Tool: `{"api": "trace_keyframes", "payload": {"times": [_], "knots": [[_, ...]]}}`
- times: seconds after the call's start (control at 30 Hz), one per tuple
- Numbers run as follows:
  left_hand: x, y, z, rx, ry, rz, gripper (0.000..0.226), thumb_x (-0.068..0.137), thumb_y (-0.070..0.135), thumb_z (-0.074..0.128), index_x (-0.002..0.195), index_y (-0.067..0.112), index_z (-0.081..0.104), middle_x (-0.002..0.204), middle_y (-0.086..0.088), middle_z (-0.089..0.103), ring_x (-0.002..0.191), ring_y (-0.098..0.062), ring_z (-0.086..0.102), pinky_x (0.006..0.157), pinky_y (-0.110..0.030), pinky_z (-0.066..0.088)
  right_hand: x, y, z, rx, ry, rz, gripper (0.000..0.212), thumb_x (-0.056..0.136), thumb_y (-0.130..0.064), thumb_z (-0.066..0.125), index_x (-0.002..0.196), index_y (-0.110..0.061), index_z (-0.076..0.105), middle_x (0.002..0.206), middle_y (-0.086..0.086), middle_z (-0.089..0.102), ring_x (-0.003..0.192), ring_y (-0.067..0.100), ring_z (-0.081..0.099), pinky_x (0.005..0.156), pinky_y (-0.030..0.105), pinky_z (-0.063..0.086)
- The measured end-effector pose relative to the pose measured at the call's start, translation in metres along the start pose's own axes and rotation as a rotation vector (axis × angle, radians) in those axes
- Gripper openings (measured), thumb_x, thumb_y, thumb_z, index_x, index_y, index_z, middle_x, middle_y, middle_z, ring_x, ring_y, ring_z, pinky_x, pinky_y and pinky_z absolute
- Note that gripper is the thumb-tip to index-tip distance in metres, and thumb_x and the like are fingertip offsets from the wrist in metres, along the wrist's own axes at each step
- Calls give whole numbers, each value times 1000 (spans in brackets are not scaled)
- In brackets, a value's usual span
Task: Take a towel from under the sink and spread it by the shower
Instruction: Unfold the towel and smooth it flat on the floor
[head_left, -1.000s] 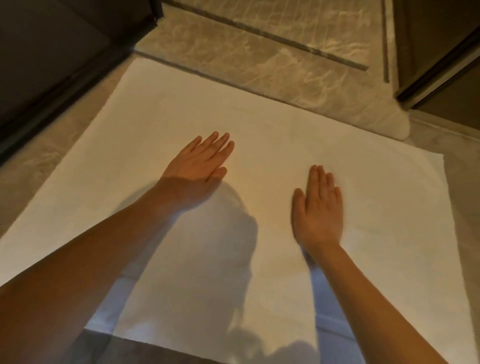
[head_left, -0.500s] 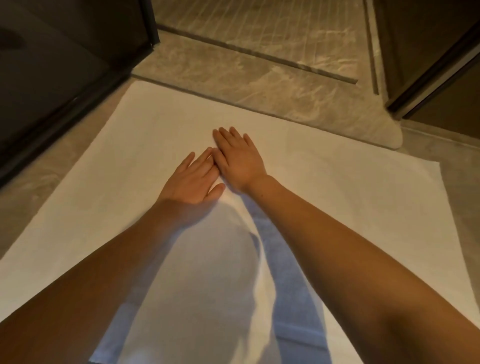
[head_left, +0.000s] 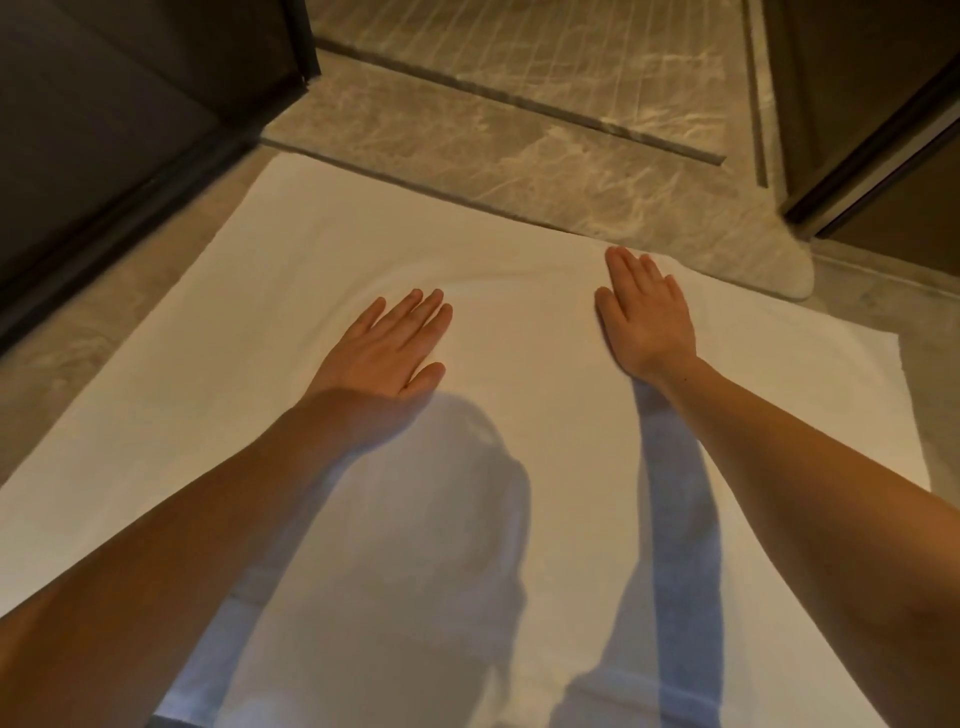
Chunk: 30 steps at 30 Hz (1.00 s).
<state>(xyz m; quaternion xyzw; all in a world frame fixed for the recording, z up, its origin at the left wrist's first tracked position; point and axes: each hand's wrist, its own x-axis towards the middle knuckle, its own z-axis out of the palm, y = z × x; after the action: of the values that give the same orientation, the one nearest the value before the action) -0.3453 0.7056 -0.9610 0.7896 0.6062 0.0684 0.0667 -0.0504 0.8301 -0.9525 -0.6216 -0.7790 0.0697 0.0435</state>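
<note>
- The white towel (head_left: 291, 291) lies opened out flat on the tiled floor (head_left: 62, 374). Its far edge runs along the marble step (head_left: 519, 156) of the shower, touching it or just short of it.
- The left hand (head_left: 387, 348) rests palm down near the middle of the towel with its fingers straight. It is in much the same spot as half a second ago.
- The right hand (head_left: 647, 317) has moved. Half a second ago it lay against the left one at the centre. Now it is flat on the cloth well to the right, with its fingertips near the far edge.
- So the hands are apart, both spread flat and pressing, neither gripping anything.
- A faint curved ripple (head_left: 467, 275) shows in the cloth between the hands and the far edge.
- This looks like a smoothing stroke outward from the middle, so the spreading seems nearly finished. Probably only small wrinkles and the edge by the step are left to tidy.
</note>
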Motion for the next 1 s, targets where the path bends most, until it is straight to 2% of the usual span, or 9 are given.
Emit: {"api": "trace_keyframes", "payload": {"times": [0.2, 0.27, 0.33, 0.53, 0.6, 0.73, 0.8, 1.0], "knots": [[38, 2, -6, 41, 48, 30, 65, 94, 46, 15, 153, 20, 20, 162, -1, 12, 149, -19, 7, 119, -39, 0, 4, 5, 6, -6, 28, -24, 57, 102, -41, 21, 156, -22, 16, 163, -3, 16, 149, 20, 10, 120, 40, 7], [63, -2, -8, 72, 17, 44, 59, 98, 45, 16, 154, 25, 16, 162, 2, 9, 149, -20, 4, 119, -41, -2, 5, 6, 5, -1, 30, -21, 57, 102, -41, 22, 155, -23, 16, 162, -3, 16, 149, 20, 10, 120, 40, 7], [79, -9, -3, 66, -26, -14, 57, 99, 47, 16, 154, 32, 10, 163, 5, 4, 149, -19, -1, 119, -45, -3, 5, 7, 4, -1, 32, -28, 57, 102, -42, 22, 155, -23, 16, 162, -2, 17, 149, 20, 11, 120, 40, 7], [84, -13, 2, 75, -33, -131, 65, 90, 58, 7, 152, 39, 3, 163, 8, -2, 149, -21, -6, 117, -53, -5, 3, -2, -1, -74, -62, -10, 63, 101, -47, 18, 157, -20, 4, 164, -1, 5, 150, 22, 0, 121, 44, 2], [85, -11, 1, 72, -45, -136, 64, 91, 58, 9, 152, 40, 2, 163, 9, -2, 149, -21, -6, 117, -53, -5, 0, -23, -4, -87, -88, 30, 66, 100, -50, 16, 156, -18, 2, 164, 1, 1, 150, 22, -3, 121, 46, -1], [85, -11, 3, 122, -42, -143, 61, 96, 53, 14, 153, 37, 1, 163, 9, -2, 149, -21, -5, 117, -53, -3, -4, -124, 17, 86, -33, -125, 60, 102, -41, 16, 156, -16, 7, 164, 1, 6, 150, 18, -1, 121, 42, -3], [87, -11, 6, 159, -30, -140, 59, 98, 46, 15, 153, 34, 0, 163, 9, -2, 149, -20, -4, 118, -52, -1, 0, -157, 25, 156, -25, -103, 57, 103, -35, 15, 156, -15, 9, 164, 0, 9, 150, 17, 1, 121, 40, -2], [84, -15, 4, 96, -20, -167, 61, 96, 50, 13, 154, 33, 5, 163, 9, 0, 149, -19, -4, 118, -52, -3, 5, -136, 34, 54, 2, -15, 60, 101, -45, 13, 157, -22, 7, 164, -1, 4, 151, 19, -3, 121, 42, -2]]}}
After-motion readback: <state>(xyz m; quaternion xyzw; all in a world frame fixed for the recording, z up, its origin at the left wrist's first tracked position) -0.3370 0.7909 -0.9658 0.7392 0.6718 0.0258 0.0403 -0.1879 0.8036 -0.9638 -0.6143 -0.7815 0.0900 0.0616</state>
